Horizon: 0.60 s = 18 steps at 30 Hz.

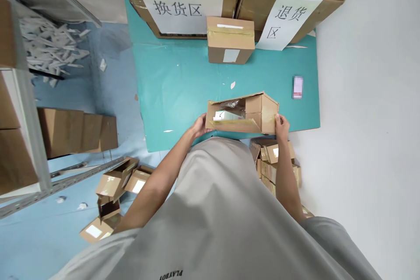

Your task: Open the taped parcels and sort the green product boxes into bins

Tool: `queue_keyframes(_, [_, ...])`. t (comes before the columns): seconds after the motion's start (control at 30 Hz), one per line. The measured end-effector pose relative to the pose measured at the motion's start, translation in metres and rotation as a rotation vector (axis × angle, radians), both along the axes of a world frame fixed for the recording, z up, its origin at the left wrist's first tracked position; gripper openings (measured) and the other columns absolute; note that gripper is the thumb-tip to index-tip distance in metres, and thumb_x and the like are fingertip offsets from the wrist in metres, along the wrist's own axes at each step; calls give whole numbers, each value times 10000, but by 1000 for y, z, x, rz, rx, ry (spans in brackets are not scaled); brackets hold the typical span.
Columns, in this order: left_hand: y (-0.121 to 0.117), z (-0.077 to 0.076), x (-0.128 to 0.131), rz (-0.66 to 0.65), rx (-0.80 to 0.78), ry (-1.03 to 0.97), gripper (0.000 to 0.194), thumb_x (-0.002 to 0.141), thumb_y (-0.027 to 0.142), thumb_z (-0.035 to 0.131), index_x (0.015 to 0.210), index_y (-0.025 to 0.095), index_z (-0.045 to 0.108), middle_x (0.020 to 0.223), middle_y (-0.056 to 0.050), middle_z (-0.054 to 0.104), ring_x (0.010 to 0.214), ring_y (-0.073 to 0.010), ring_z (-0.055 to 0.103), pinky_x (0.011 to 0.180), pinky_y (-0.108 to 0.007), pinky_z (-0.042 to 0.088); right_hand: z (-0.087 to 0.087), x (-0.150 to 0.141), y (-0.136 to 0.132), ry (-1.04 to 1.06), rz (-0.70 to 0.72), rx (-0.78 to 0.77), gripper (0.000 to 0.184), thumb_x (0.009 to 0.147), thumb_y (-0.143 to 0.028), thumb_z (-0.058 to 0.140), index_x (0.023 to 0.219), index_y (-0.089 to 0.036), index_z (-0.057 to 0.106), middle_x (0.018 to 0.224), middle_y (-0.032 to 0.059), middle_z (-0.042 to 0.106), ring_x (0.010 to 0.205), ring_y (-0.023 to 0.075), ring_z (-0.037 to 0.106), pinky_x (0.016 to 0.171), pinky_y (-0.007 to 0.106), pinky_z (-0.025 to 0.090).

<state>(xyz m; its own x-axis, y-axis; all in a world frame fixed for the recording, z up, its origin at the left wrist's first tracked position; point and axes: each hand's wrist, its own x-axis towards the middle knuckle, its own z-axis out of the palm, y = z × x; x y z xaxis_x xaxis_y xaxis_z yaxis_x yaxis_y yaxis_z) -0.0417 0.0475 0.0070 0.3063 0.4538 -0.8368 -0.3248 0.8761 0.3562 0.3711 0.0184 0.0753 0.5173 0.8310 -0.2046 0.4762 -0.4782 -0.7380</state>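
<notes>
A small cardboard box (pixel 236 126) is held tilted at the near edge of the teal table, its top partly open. Inside it show a white-and-green packet (pixel 226 115) and some clear plastic wrap (pixel 231 103); the right part is covered by cardboard flaps. My left hand (pixel 200 126) grips the box's left end, fingers partly hidden beneath it. At the opposite end my right hand (pixel 281 127) pinches the right edge of the same box.
A closed carton (pixel 230 43) stands on the teal table (pixel 164 87), before two large labelled boxes (pixel 147 4). A phone-sized pixelated item (pixel 297 87) lies at right. Opened cartons (pixel 111 183) litter the floor at left; others (pixel 271 166) are piled under the table. A shelf (pixel 24 122) borders the left.
</notes>
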Motion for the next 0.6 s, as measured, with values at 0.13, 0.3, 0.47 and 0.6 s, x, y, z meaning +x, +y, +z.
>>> queue_keyframes(0.13, [12,17,35,63,-31,-129,338,955,497,685,1094,203,777,991,-141,835,1027,-357,788,913,-477,660,-12,11,11,105,-34,37,755,899,-808,632,1219,-129,717,1357,267,799,1269,335,774,1143,478,591])
queue_keyframes(0.3, [11,37,21,229,-50,-150,258,1031,430,637,979,196,733,842,-84,794,762,-251,767,711,-354,651,-23,-2,16,212,7,100,813,854,-860,671,1269,-161,702,1376,231,797,1297,327,765,1164,490,590])
queue_keyframes(0.47, [-15,60,-57,472,-42,-26,244,1043,370,598,887,204,686,712,-11,731,597,-182,694,583,-274,588,-56,-70,24,403,153,44,749,875,-834,682,1257,-191,721,1351,196,804,1320,320,752,1176,487,593])
queue_keyframes(0.6, [-38,85,-107,464,143,137,310,1065,478,600,1034,220,769,921,-36,828,799,-205,782,716,-280,631,-89,-144,33,549,274,-150,629,897,-748,684,1215,-210,749,1292,146,840,1274,290,753,1125,482,620])
